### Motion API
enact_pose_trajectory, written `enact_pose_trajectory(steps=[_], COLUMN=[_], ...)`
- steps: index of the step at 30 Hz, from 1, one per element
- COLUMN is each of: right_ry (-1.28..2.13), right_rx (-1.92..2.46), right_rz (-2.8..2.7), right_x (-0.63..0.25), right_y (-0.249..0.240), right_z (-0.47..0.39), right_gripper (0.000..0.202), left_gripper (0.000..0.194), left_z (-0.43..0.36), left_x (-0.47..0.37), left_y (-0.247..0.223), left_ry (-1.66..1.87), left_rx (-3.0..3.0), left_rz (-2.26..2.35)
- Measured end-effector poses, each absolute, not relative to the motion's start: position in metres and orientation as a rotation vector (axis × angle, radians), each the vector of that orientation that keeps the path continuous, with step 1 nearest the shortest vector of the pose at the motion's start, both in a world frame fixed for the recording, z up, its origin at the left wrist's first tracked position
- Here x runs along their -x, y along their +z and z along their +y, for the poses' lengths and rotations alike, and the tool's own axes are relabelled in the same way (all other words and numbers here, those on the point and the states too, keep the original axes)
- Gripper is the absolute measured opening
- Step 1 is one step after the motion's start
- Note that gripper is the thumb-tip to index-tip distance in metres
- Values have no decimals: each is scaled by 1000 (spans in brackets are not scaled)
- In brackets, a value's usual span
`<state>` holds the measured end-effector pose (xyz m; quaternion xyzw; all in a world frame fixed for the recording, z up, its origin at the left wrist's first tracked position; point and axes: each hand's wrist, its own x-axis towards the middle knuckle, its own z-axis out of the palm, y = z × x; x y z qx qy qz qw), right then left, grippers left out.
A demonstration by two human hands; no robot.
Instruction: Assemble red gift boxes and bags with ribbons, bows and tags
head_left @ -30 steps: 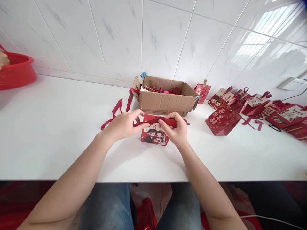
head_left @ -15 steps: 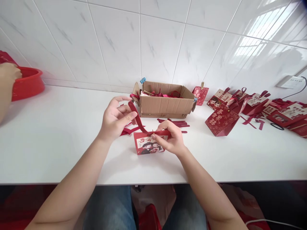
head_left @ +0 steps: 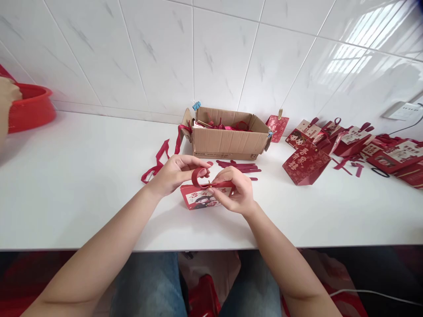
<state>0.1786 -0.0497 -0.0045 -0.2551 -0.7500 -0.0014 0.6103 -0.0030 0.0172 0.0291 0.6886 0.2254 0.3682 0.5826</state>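
Note:
A small red gift box (head_left: 205, 200) with a cartoon couple on its front stands on the white table (head_left: 99, 198). Above its top edge, a red strap (head_left: 196, 177) bends into a loop. My left hand (head_left: 180, 174) pinches the strap near its free end. My right hand (head_left: 234, 190) is closed on the top edge of the box, with the thumb in front beside a small gold fastener (head_left: 209, 186) and the strap's base. Red ribbon (head_left: 161, 154) lies behind my left hand, and several flat dark red strips (head_left: 243, 167) lie behind my right hand.
An open cardboard box (head_left: 228, 143) with ribbons stands near the tiled wall. Finished-looking red boxes (head_left: 306, 165) crowd the right side, beside a black ring (head_left: 380, 172). At far left, another person's hand (head_left: 9, 90) reaches into a red basin (head_left: 33, 110).
My left hand has moved right and down, curling the strap from a raised strip into a loop over the box. More ribbon shows at the left. My right hand keeps its hold.

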Motion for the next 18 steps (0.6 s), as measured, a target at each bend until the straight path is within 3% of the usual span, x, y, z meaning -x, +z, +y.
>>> enact_pose_trajectory(steps=[8, 18], right_ry=[10, 20], right_rx=[637, 644], right_rz=[-1703, -1715], right_x=[-180, -181], right_y=[-5, -3], right_z=[-46, -48], right_gripper=[12, 11], left_gripper=[26, 23], left_z=[16, 9], left_x=[2, 4], left_y=[31, 37], left_ry=[622, 667], left_rx=[-1530, -1501], left_rz=[539, 569])
